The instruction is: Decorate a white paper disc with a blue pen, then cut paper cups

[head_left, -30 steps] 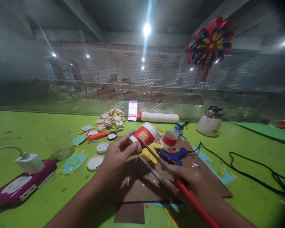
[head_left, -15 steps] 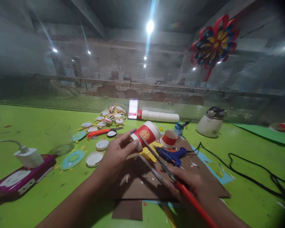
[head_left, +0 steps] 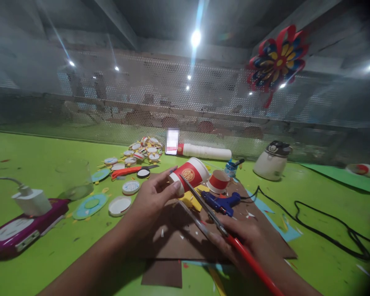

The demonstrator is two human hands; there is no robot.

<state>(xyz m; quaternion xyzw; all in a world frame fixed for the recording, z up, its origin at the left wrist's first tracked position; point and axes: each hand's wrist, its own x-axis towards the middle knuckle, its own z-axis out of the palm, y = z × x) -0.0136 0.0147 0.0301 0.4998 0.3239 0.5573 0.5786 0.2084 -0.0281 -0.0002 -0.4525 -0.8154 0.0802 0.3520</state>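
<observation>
My left hand (head_left: 156, 193) grips a red and white paper cup (head_left: 191, 174), tilted on its side with its rim toward the upper right. A gold emblem shows on its red band. In my right hand (head_left: 237, 234) is a pair of scissors (head_left: 214, 218) with a red handle. Their blades stand apart, and the upper tip lies over the emblem; whether it touches the cup I cannot tell. Behind them, a shorter red and white cup piece (head_left: 218, 181) rests beside a blue glue gun (head_left: 222, 202) on a brown board (head_left: 185, 246).
A stack of paper cups (head_left: 206, 152) lies at the back beside a lit phone (head_left: 172, 142). Small round crafts (head_left: 142, 152) are heaped at back left, near an orange knife (head_left: 126, 172). A glass (head_left: 74, 181), a purple power strip (head_left: 27, 230), a jug (head_left: 271, 162) and a black cord (head_left: 327, 230) surround the board.
The view has shifted slightly, so the table things sit a little farther left. The hands, cup and open scissors keep nearly the same pose.
</observation>
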